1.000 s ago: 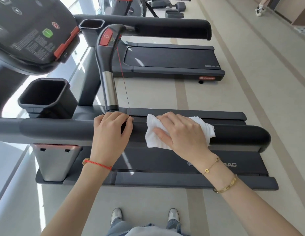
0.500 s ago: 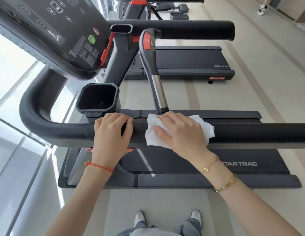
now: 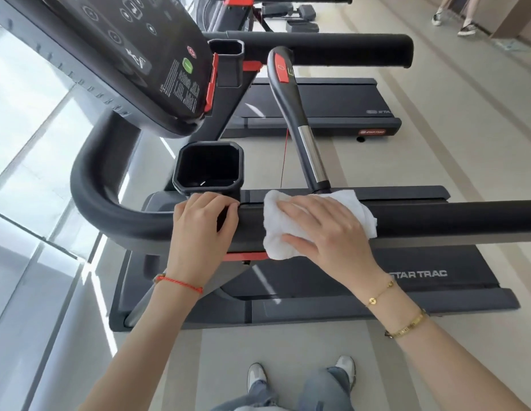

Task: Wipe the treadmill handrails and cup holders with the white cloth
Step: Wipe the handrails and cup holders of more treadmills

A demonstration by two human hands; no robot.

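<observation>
The right hand (image 3: 326, 229) lay flat, fingers spread, pressing the white cloth (image 3: 314, 222) onto the near handrail (image 3: 451, 219); the cloth was draped over the rail's top and near face. Just to the left of it, the left hand (image 3: 202, 229) was curled over the same rail, fingers wrapped across the top and holding nothing else. The two hands were near each other but apart. A cup holder (image 3: 209, 167) stood immediately beyond the left hand. A slanted grip bar (image 3: 300, 120) met the rail just beyond the cloth. The console (image 3: 116, 54) sat well beyond and left of the left hand.
</observation>
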